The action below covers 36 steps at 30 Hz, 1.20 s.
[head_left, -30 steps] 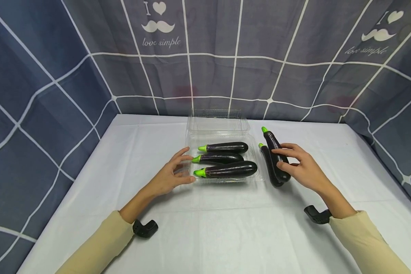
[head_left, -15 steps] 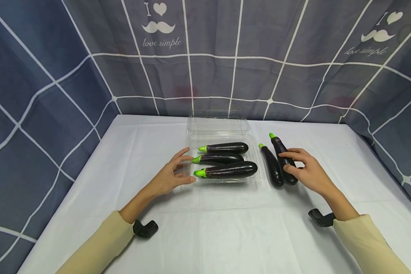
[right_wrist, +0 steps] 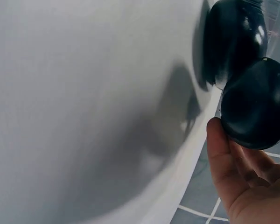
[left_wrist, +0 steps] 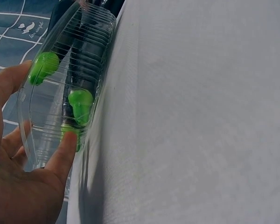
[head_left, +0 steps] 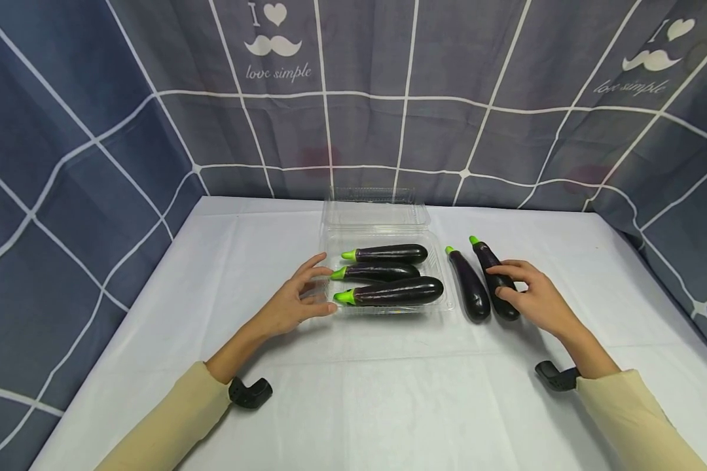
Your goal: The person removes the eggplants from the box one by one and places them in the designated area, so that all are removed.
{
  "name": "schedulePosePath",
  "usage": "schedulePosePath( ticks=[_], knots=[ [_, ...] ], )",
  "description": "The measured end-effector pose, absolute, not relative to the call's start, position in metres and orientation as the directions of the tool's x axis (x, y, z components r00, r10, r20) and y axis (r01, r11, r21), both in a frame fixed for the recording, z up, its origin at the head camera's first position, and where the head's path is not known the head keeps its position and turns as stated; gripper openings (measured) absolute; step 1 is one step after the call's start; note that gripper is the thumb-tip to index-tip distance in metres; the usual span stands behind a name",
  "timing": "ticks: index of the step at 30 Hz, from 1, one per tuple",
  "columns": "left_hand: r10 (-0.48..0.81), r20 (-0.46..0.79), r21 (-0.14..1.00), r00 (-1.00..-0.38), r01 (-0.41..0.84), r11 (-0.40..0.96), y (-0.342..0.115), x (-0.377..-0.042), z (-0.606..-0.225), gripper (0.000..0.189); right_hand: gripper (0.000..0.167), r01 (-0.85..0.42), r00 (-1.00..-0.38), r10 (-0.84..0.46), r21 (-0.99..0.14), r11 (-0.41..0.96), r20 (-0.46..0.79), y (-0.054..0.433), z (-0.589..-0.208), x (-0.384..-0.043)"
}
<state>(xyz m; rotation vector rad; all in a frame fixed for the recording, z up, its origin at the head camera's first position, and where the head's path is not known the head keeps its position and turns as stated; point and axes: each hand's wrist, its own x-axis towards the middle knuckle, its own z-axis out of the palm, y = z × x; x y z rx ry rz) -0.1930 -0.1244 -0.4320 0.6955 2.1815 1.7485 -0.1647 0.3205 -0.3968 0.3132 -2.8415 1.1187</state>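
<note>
Three dark eggplants with green stems, the front one (head_left: 397, 292) the largest, lie side by side in a clear plastic container (head_left: 442, 245). At its left end, my left hand (head_left: 291, 304) holds the container with thumb and fingers. In the left wrist view, the thumb (left_wrist: 63, 156) lies against the wall, near the green stems (left_wrist: 80, 105). To the right, my right hand (head_left: 527, 294) grips one eggplant (head_left: 495, 281) near its rounded end. Another eggplant (head_left: 469, 286) lies on the cloth between that one and the container. In the right wrist view, fingers touch the held eggplant's end (right_wrist: 256, 105).
The container's hinged lid (head_left: 377, 212) stands open toward the back. A white cloth (head_left: 389, 392) covers the table. Grey-blue curtains with white lines (head_left: 365, 131) enclose the back and both sides. Each wrist wears a black device (head_left: 250, 394).
My right hand has moved right and slightly toward me with its eggplant, opening a gap from the neighbouring eggplant. The left hand and container have stayed put.
</note>
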Motion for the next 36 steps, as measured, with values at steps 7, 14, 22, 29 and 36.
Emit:
schedulePosePath(
  ticks=[7,14,22,29,36],
  knots=[
    [0.523,0.092,0.966,-0.847,0.204,0.161,-0.126,-0.192,-0.430,0.062,0.038,-0.198,-0.979,-0.179,-0.644,0.739,0.095,0.323,-0.405,-0.169],
    [0.517,0.082,0.966,-0.852,0.195,0.169,-0.125,-0.192,-0.430,0.064,0.038,-0.201,-0.978,-0.188,-0.623,0.756,0.087,0.321,-0.409,-0.170],
    [0.515,0.080,0.965,-0.854,0.195,0.173,-0.124,-0.193,-0.430,0.063,0.037,-0.225,-0.973,-0.206,-0.605,0.764,0.103,0.321,-0.409,-0.174],
    [0.511,0.073,0.968,-0.856,0.183,0.169,-0.124,-0.193,-0.430,0.064,0.038,-0.258,-0.965,-0.229,-0.598,0.759,0.126,0.321,-0.410,-0.173],
    [0.509,0.074,0.966,-0.857,0.189,0.178,-0.123,-0.194,-0.430,0.064,0.036,-0.236,-0.971,-0.197,-0.613,0.754,0.133,0.323,-0.409,-0.171]
  ],
)
